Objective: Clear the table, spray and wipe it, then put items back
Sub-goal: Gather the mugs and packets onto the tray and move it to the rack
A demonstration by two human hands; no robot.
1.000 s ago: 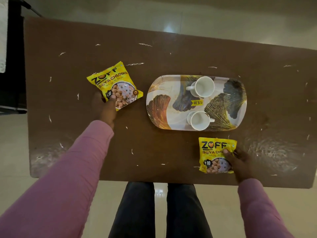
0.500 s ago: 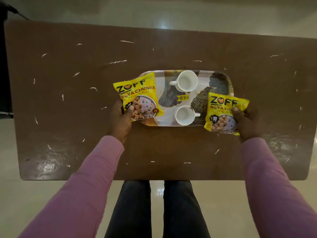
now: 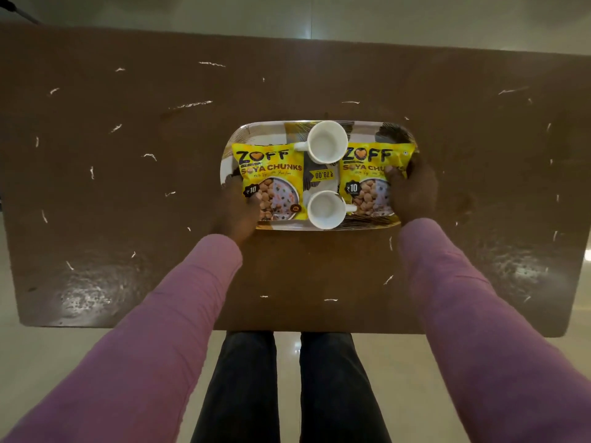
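A patterned oval tray (image 3: pixel 275 128) sits at the middle of the brown table (image 3: pixel 128 193). Two white cups stand on it, one at the far side (image 3: pixel 327 141) and one at the near side (image 3: pixel 326 210). A yellow soya chunks packet (image 3: pixel 271 174) lies on the tray's left half, and my left hand (image 3: pixel 238 207) pinches its lower left corner. A second yellow packet (image 3: pixel 367 177) lies on the right half, held at its right edge by my right hand (image 3: pixel 412 187), thumb on top.
Small white scraps (image 3: pixel 192 104) lie scattered over the table top. The table's near edge (image 3: pixel 319 329) is just in front of my legs. Pale tiled floor (image 3: pixel 287 14) surrounds the table.
Both hands carried the packets inward from the table onto the tray. The packets now lie flat on either side of the cups.
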